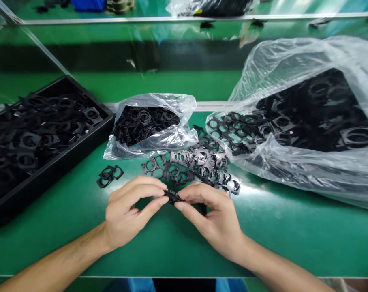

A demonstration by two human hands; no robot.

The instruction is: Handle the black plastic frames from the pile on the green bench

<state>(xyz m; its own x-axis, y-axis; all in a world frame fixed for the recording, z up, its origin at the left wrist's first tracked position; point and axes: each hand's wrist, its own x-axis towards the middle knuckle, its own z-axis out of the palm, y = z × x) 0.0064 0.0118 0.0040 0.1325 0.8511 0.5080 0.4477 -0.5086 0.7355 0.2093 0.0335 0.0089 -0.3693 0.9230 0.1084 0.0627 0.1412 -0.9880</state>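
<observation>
Above a green worktop (pixel 278 235), the left hand (pixel 127 213) and right hand (pixel 216 221) meet, their fingers (pixel 155 202) pinching a small black part (pixel 172 197), perhaps two pressed together. The tray (pixel 65 162) at left is heaped with parts. A loose pile (pixel 196 164), a small bag (pixel 150 129) and a large bag (pixel 308 113) likely await.
</observation>
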